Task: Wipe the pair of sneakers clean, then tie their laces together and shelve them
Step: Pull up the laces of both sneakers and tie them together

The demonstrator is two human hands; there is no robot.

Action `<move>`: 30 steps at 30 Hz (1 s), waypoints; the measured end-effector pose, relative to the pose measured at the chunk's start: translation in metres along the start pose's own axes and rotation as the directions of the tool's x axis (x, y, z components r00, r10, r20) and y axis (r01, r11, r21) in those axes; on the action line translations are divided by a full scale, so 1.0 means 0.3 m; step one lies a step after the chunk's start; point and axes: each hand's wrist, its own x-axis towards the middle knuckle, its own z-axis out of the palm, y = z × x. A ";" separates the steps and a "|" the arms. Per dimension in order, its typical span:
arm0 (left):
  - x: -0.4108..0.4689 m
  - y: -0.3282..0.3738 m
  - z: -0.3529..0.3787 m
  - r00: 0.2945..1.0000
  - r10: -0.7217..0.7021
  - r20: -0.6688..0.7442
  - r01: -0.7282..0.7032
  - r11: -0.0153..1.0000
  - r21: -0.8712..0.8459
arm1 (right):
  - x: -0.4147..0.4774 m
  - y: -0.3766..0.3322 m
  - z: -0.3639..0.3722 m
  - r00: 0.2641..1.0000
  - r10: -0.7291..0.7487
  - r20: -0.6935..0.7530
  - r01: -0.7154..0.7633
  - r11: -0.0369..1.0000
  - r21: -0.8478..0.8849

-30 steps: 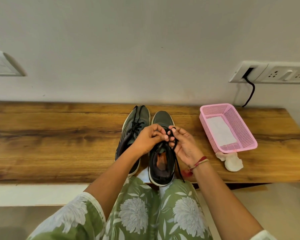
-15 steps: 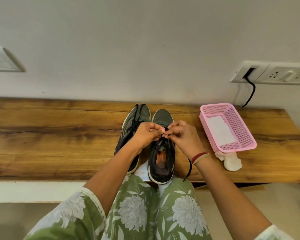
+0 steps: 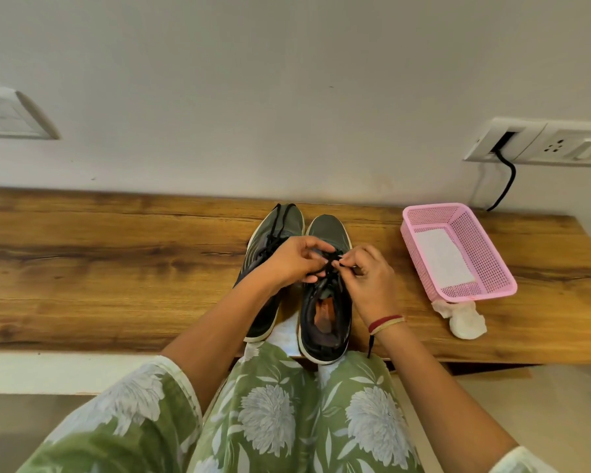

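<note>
Pink mesh basket (image 3: 485,254) at 3 o'clock, white sheet (image 3: 444,257) lying inside. Wall socket (image 3: 560,145) at 2 o'clock, black cable (image 3: 507,179) plugged in. Switch plate (image 3: 11,114) at 10 o'clock.

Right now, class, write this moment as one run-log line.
stage: tying laces | left hand: pinching laces | right hand: pinching laces | sneakers: side by side on bench

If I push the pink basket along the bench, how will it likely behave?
The pink basket is thin plastic mesh holding only a white sheet, so probably light and slides easily. Its wide flat base suggests no tipping. The walls may flex.
</note>
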 end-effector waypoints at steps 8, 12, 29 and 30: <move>0.010 -0.022 -0.019 0.973 0.214 -0.085 -0.186 0.947 0.262 | 0.000 0.017 0.013 1.000 0.016 0.007 -0.017 0.993 0.118; 0.011 -0.012 -0.021 0.950 0.311 0.003 -0.271 0.822 0.501 | -0.003 0.014 0.013 1.000 0.022 0.008 -0.023 0.992 0.123; -0.003 0.019 -0.061 0.949 0.306 -0.078 -0.165 0.690 0.705 | -0.004 0.027 0.001 0.981 0.190 -0.038 -0.180 0.966 0.186; -0.005 0.020 -0.067 0.945 0.312 -0.102 -0.130 0.641 0.756 | -0.010 0.030 -0.001 0.966 0.251 -0.058 -0.233 0.947 0.222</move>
